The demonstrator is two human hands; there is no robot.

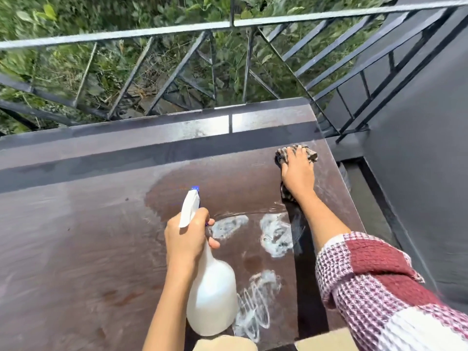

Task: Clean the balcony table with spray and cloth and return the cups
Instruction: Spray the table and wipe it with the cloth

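My left hand [186, 239] grips the neck of a white spray bottle [211, 295] held above the dark brown balcony table [76, 236], nozzle pointing away from me. My right hand [297, 171] presses flat on a checked cloth [307, 151] near the table's far right corner. White foam patches [276, 234] and wet streaks lie on the tabletop between my hands. A darker wet area spreads around the middle. No cups are in view.
A black metal railing [228, 25] runs behind the table, with green plants beyond. A dark grey wall [417, 122] stands at the right, with a narrow gap of floor [364, 193] beside the table's right edge.
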